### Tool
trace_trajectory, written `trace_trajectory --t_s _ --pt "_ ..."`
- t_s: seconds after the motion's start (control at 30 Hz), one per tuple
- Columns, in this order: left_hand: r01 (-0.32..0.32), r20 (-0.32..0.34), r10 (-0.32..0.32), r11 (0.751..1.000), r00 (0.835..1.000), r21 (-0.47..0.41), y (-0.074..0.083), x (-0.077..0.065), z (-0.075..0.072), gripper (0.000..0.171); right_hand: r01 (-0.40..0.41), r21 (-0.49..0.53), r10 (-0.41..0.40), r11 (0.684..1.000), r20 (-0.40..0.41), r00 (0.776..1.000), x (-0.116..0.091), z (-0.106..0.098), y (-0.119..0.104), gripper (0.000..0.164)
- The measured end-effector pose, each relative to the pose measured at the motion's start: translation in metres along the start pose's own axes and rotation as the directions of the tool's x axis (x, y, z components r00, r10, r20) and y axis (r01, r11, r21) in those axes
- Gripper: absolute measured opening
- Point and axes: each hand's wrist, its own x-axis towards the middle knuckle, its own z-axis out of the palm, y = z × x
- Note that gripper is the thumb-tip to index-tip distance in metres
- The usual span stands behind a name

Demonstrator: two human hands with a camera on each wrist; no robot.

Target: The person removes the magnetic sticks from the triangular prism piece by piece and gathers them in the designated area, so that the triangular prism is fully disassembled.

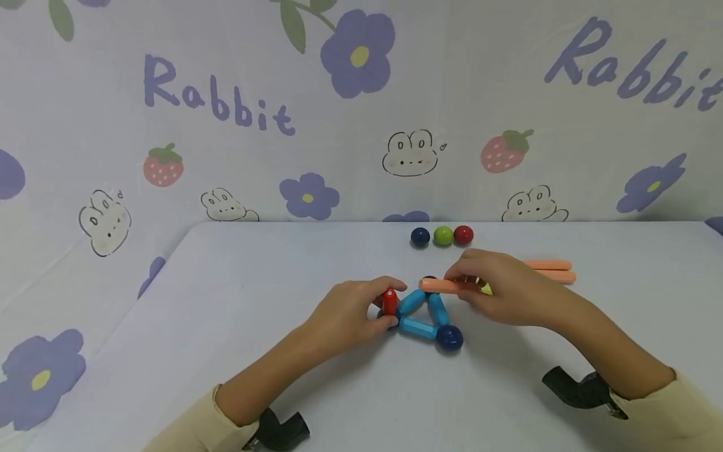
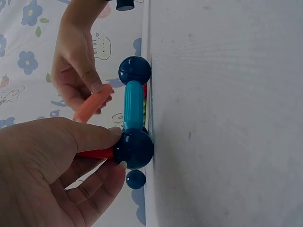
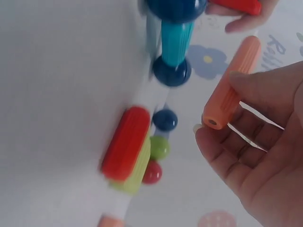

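Observation:
Three light blue rods (image 1: 418, 328) and dark blue balls (image 1: 449, 339) form a flat triangle on the table. At its left corner, my left hand (image 1: 350, 311) holds the corner ball (image 2: 134, 149) between thumb and fingers. A red rod (image 1: 390, 302) stands up from that ball, partly hidden by the fingers in the left wrist view. My right hand (image 1: 503, 285) pinches an orange rod (image 3: 232, 82) between thumb and fingers. In the head view, this rod's free end overlaps the triangle's far ball; the right wrist view shows a small hole in one end.
Loose dark blue (image 1: 420, 236), green (image 1: 443, 235) and red (image 1: 463, 235) balls sit in a row near the table's back edge. Two more orange rods (image 1: 548, 277) lie beyond my right hand. A red rod (image 3: 127, 144) and a yellow-green rod (image 3: 138, 170) lie side by side.

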Motion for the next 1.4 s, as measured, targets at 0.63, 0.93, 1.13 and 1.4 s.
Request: trace_trajectory --t_s 0.63,0.93,1.13,1.4 --pt "-0.003 0.000 0.003 1.000 1.000 0.008 0.000 0.000 -0.001 0.049 -0.184 -0.110 0.190 0.977 0.044 0.981 -0.035 -0.036 0.043 0.025" --pt "0.013 0.006 -0.013 1.000 1.000 0.015 0.001 0.000 -0.001 0.049 -0.281 -0.174 0.300 0.944 0.093 0.949 -0.052 -0.045 0.085 0.025" --pt "0.042 0.021 -0.042 0.999 0.999 -0.002 0.002 -0.001 -0.002 0.048 -0.328 -0.219 0.358 0.919 0.115 0.927 -0.054 -0.038 0.097 0.025" --pt "0.060 0.031 -0.060 0.998 0.998 -0.007 0.003 -0.001 0.000 0.048 -0.342 -0.332 0.393 0.879 0.099 0.914 -0.049 -0.031 0.095 0.020"
